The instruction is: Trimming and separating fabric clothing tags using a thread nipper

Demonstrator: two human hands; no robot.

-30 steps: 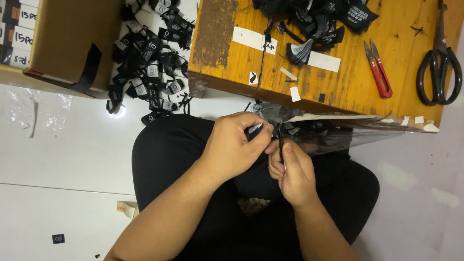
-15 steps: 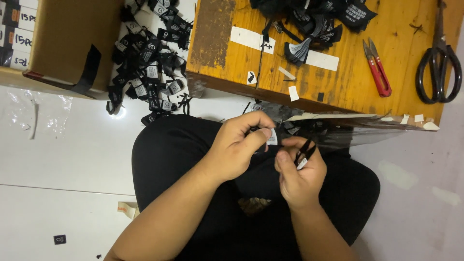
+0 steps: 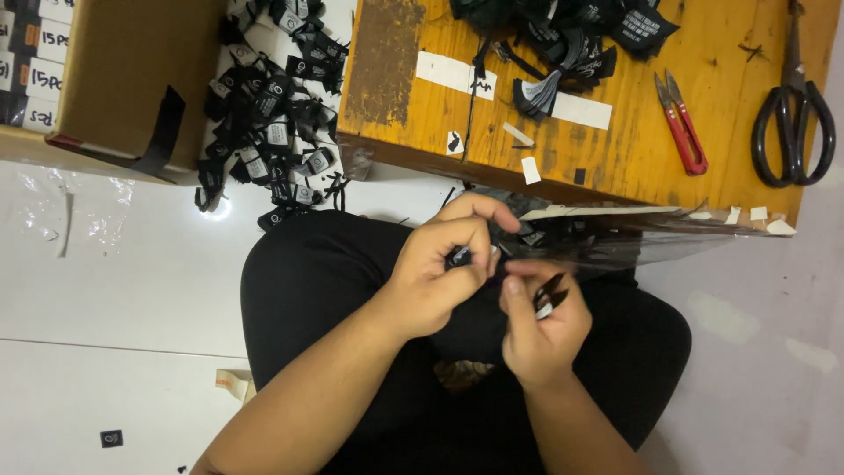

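Your left hand [image 3: 440, 281] pinches a small black label [image 3: 458, 257]; your right hand [image 3: 541, 330] grips black snips [image 3: 549, 295]. More black labels [image 3: 268, 132] lie heaped between the cardboard box [image 3: 132, 79] and wooden counter [image 3: 703, 53].

Two hands: left hand [image 3: 435, 281], right hand [image 3: 541, 330]. One cardboard box [image 3: 132, 79] sitting at 10 o'clock. One red snips [image 3: 679, 123], one black scissors [image 3: 794, 114] lying on surface [image 3: 396, 97] at 1–2 o'clock.
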